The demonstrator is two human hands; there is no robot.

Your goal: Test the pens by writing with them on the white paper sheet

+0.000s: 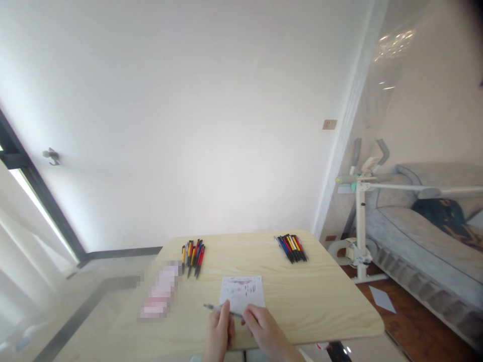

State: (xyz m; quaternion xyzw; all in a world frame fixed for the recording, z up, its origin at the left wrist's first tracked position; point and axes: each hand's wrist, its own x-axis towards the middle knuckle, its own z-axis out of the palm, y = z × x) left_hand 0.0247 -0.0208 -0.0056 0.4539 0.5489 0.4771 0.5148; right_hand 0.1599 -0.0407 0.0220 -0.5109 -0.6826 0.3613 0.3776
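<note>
A grey pen (210,306) lies crosswise over the near edge of the paper. My left hand (219,327) is closed around its middle, thumb on top. At the pen's right end, my right hand (263,327) has its thumb and fingers pinched together on it; the tip there is mostly hidden. Under and just beyond both hands is a white sheet of paper (241,289) with dark and reddish marks.
Several coloured pens (193,256) lie loosely grouped at the table's back left. Another row of pens (291,248) lies at the back right. A blurred pinkish item (160,291) is by the left edge of the wooden table (320,301). Exercise equipment (361,216) and a sofa (407,226) stand right.
</note>
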